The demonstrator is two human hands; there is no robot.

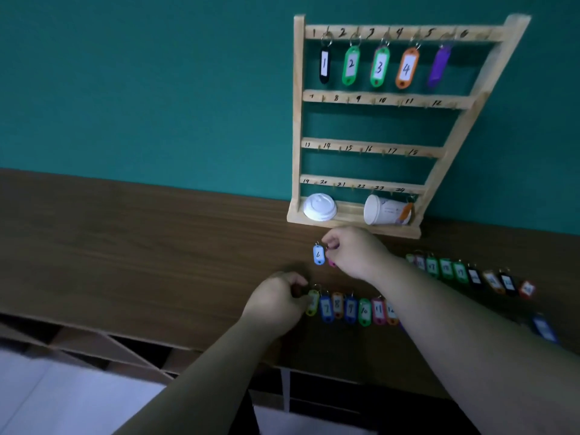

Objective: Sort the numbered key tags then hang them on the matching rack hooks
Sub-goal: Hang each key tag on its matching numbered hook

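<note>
Pale wood frames the key rack (298, 120), which stands on the desk (125, 230) against a teal wall. Tags 1 to 4 hang on its top rail, with a purple tag (439, 65) on the fifth hook, its number out of sight. Hook 6 (480, 35) is bare, as are the lower rails.

Just below the rack, the right hand (354, 252) has its grip curled round a pink tag (331, 262). The blue tag 6 (318, 255) is at its fingertips, though it is unclear whether that one is pinched as well. The left hand (276, 301) is curled at the yellow-green tag (312, 302) that heads the near row of tags (351, 309). Whether its grip is clamped on anything cannot be told. A far row of tags (455, 270) lies further right on the desk.

Sorting looks nearly finished and hanging is well begun, with tag 6 apparently next. That move would call for lifting the tag by its ring, reaching up and right across the rack, and slipping the ring over the small peg without knocking the purple tag beside it.
</note>
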